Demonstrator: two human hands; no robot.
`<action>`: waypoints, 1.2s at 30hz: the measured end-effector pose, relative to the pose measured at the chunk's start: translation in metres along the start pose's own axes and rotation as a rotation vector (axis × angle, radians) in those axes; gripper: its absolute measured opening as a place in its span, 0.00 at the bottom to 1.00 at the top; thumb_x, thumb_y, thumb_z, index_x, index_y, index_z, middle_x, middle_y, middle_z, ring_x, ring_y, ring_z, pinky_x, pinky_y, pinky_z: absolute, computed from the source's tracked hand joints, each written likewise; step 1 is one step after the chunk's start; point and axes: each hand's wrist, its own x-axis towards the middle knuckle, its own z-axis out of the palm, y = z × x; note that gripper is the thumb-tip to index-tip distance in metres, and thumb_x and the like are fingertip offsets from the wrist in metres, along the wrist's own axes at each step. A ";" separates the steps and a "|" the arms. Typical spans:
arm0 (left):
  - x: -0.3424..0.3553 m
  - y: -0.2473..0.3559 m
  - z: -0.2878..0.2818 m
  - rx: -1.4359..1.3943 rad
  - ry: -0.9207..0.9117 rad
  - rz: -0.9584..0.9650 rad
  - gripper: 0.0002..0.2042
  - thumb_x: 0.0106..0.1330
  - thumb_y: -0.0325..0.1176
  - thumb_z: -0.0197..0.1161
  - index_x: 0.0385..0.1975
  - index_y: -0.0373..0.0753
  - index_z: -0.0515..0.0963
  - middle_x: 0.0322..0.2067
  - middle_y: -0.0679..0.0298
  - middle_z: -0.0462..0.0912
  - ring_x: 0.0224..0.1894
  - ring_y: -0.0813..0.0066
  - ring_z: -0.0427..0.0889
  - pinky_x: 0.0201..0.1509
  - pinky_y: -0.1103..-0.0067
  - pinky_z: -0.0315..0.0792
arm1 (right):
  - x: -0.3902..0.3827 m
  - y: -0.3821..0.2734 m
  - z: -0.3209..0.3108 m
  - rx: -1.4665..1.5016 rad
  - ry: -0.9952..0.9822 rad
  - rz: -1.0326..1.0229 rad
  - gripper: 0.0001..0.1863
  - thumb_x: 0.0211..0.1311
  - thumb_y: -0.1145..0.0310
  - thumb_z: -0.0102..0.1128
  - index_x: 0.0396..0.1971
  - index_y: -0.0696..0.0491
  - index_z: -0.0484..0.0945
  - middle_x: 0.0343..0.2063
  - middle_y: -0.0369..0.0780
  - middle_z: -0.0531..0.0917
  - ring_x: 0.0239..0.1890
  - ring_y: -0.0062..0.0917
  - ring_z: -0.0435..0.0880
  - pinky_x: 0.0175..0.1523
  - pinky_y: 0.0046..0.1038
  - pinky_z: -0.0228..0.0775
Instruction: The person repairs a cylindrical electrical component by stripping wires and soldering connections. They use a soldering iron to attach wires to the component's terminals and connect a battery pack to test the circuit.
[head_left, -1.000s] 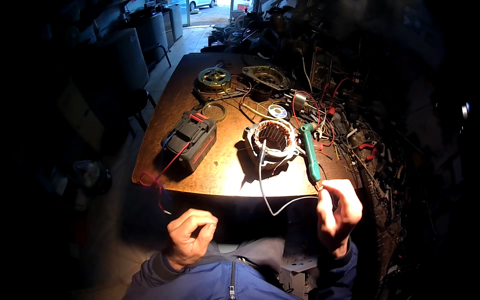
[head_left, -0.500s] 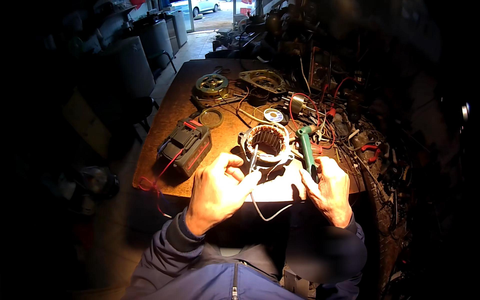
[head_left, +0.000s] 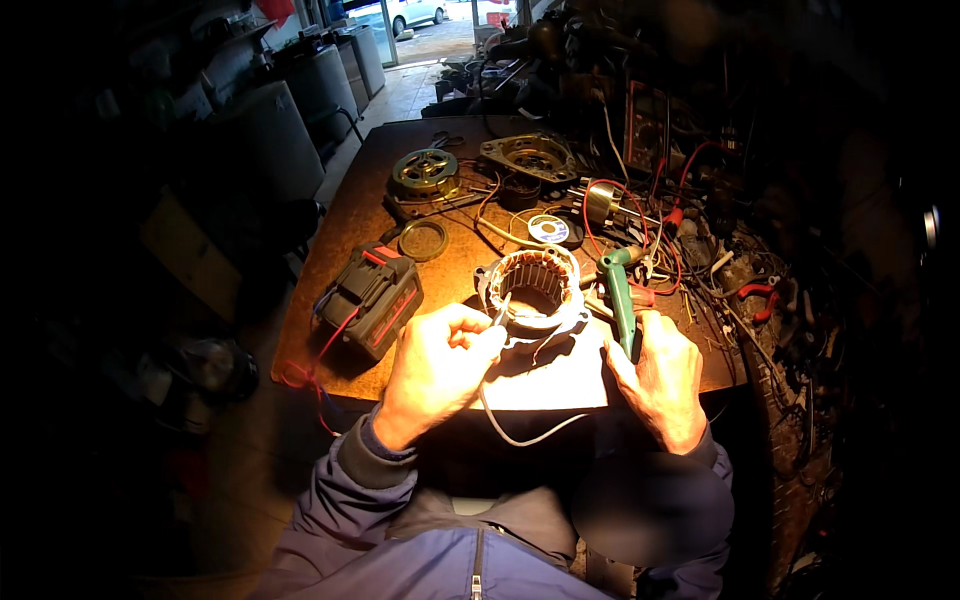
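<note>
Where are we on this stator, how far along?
Already apart: end cover and pulley lie at the bench's far side. In hand: left hand holds a white lead at the stator; right hand holds the green soldering iron. Left: joint not visible, stator uncovered.

A black-and-red meter [head_left: 372, 298] and green pulley [head_left: 424, 171] lie on the workbench [head_left: 330, 240].

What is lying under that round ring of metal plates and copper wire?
The stator ring rests on the wooden table, its near edge over a white sheet. The left hand covers part of that edge, hiding what lies beneath.
</note>
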 end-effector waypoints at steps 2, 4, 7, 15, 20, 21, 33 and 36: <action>-0.001 0.000 0.000 -0.079 -0.008 -0.012 0.08 0.74 0.30 0.68 0.43 0.30 0.84 0.28 0.65 0.87 0.27 0.84 0.82 0.31 0.84 0.76 | 0.001 0.000 0.000 0.001 -0.004 0.003 0.21 0.63 0.55 0.73 0.36 0.59 0.77 0.30 0.51 0.82 0.30 0.50 0.86 0.35 0.47 0.78; -0.001 -0.001 0.000 -0.137 -0.012 -0.005 0.08 0.73 0.31 0.69 0.40 0.30 0.85 0.27 0.64 0.88 0.26 0.83 0.83 0.30 0.83 0.78 | 0.000 0.001 0.001 -0.001 -0.005 0.005 0.21 0.63 0.56 0.73 0.36 0.59 0.77 0.30 0.52 0.82 0.30 0.50 0.86 0.36 0.47 0.78; 0.000 0.000 -0.003 -0.163 -0.051 -0.037 0.09 0.74 0.31 0.68 0.42 0.30 0.84 0.28 0.63 0.88 0.27 0.83 0.84 0.31 0.82 0.78 | 0.000 0.004 0.002 -0.005 -0.007 0.007 0.21 0.63 0.55 0.73 0.37 0.59 0.77 0.30 0.52 0.82 0.31 0.50 0.86 0.36 0.47 0.78; -0.004 -0.003 -0.002 -0.218 -0.095 -0.065 0.11 0.76 0.34 0.67 0.46 0.30 0.83 0.31 0.61 0.88 0.26 0.82 0.82 0.31 0.82 0.79 | 0.000 0.004 0.004 0.000 -0.032 0.029 0.22 0.62 0.55 0.74 0.37 0.59 0.77 0.31 0.51 0.82 0.32 0.51 0.86 0.37 0.48 0.78; -0.005 -0.001 -0.001 -0.258 -0.108 -0.088 0.11 0.77 0.33 0.66 0.48 0.30 0.82 0.31 0.61 0.88 0.25 0.82 0.82 0.31 0.82 0.80 | 0.000 0.005 0.006 -0.004 -0.008 0.017 0.21 0.61 0.55 0.74 0.37 0.58 0.78 0.32 0.51 0.82 0.33 0.50 0.86 0.37 0.47 0.78; -0.005 -0.002 -0.001 -0.263 -0.111 -0.079 0.11 0.77 0.33 0.66 0.48 0.30 0.83 0.31 0.61 0.88 0.25 0.82 0.82 0.31 0.82 0.79 | 0.000 0.005 0.006 0.000 -0.003 0.014 0.21 0.61 0.55 0.74 0.37 0.58 0.78 0.32 0.50 0.82 0.33 0.49 0.86 0.37 0.47 0.78; 0.000 -0.009 -0.010 -0.480 -0.195 -0.150 0.11 0.80 0.36 0.63 0.44 0.32 0.83 0.28 0.64 0.85 0.25 0.80 0.81 0.32 0.82 0.77 | 0.001 0.008 0.009 -0.007 0.013 -0.016 0.21 0.62 0.56 0.73 0.37 0.58 0.77 0.32 0.50 0.82 0.32 0.50 0.86 0.36 0.48 0.78; 0.001 -0.011 -0.013 -0.585 -0.233 -0.198 0.12 0.80 0.38 0.62 0.45 0.33 0.82 0.28 0.64 0.84 0.25 0.79 0.80 0.31 0.81 0.76 | 0.002 0.009 0.008 0.011 -0.010 0.004 0.19 0.62 0.59 0.72 0.36 0.58 0.77 0.30 0.51 0.82 0.31 0.52 0.85 0.36 0.49 0.78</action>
